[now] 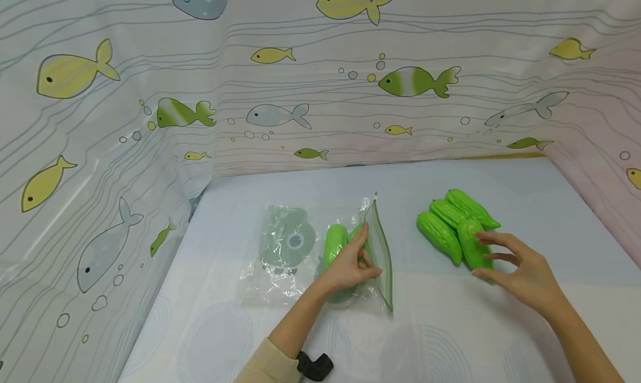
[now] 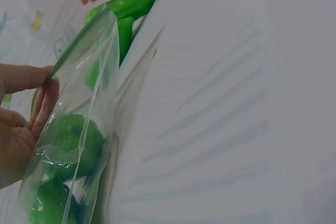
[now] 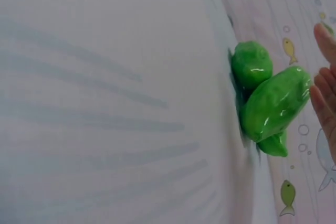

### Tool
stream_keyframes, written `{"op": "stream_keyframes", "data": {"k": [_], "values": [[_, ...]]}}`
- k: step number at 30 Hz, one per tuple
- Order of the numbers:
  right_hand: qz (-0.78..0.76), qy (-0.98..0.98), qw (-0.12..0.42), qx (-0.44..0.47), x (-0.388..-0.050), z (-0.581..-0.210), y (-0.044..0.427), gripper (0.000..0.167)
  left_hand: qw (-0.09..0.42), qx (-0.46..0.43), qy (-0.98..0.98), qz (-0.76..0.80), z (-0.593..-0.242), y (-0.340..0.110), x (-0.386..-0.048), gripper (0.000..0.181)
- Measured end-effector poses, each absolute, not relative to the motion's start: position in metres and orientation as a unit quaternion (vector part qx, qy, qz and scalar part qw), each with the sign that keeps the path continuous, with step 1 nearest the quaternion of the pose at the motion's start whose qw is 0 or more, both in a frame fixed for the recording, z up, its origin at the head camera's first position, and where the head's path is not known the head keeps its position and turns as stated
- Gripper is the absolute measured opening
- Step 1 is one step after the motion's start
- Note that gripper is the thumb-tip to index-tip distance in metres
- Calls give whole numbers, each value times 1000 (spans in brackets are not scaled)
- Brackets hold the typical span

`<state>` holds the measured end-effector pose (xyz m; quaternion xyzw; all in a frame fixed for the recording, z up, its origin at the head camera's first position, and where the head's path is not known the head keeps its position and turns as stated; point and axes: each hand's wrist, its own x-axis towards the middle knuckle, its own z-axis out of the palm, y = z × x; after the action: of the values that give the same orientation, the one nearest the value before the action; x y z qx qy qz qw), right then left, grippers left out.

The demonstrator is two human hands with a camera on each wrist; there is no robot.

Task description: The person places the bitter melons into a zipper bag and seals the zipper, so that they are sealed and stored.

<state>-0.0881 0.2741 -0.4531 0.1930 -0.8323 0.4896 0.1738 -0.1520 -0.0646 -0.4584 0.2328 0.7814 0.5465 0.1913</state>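
Observation:
A clear zip bag [image 1: 310,216] with a green zip strip lies on the table. My left hand [image 1: 348,267] pinches its mouth edge between thumb and fingers, and the left wrist view shows that edge lifted. Inside the bag are two glossy green cucumbers [image 1: 334,242], one partly behind the hand. Several more cucumbers form a pile to the right of the bag. My right hand [image 1: 528,274] is over the front cucumber [image 1: 469,238], thumb and fingers spread around its near end. From the right wrist, the fingers [image 3: 323,103] appear beside that cucumber, not closed round it.
The pale table [image 1: 390,338] carries the bag left of centre and the pile on the right. A fish-patterned sheet [image 1: 320,138] rises behind the table and along both sides. A black band [image 1: 314,366] sits at the left sleeve.

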Motion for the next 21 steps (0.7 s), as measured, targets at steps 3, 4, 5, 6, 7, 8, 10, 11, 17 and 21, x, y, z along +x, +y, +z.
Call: {"op": "stream_keyframes", "data": {"k": [3,4,5,6,7,8,10,11,17,21], "values": [[491,-835,173,177,-88,-455,275,82,192,230,784,544,-458,-64,-152,104],[490,-837,173,172,-88,-455,275,82,192,228,784,544,-457,-64,-152,104],[491,-837,174,169,-88,-456,275,81,192,227,785,544,-457,-64,-151,104],[492,-837,175,165,-88,-456,275,81,191,227,784,545,-457,-64,-151,104],[493,-837,176,162,-88,-457,275,81,190,227,783,547,-457,-64,-151,104],[493,-837,176,160,-88,-457,275,81,191,225,782,549,-453,-64,-149,103],[495,-836,178,159,-89,-459,276,82,191,225,781,551,-448,-63,-147,103],[496,-835,179,158,-89,-459,276,82,190,226,781,550,-448,-63,-147,102],[494,-839,179,144,-89,-459,277,81,192,218,784,548,-457,-63,-150,104],[490,-844,182,120,-91,-459,280,78,188,222,783,550,-457,-63,-150,104]]}}
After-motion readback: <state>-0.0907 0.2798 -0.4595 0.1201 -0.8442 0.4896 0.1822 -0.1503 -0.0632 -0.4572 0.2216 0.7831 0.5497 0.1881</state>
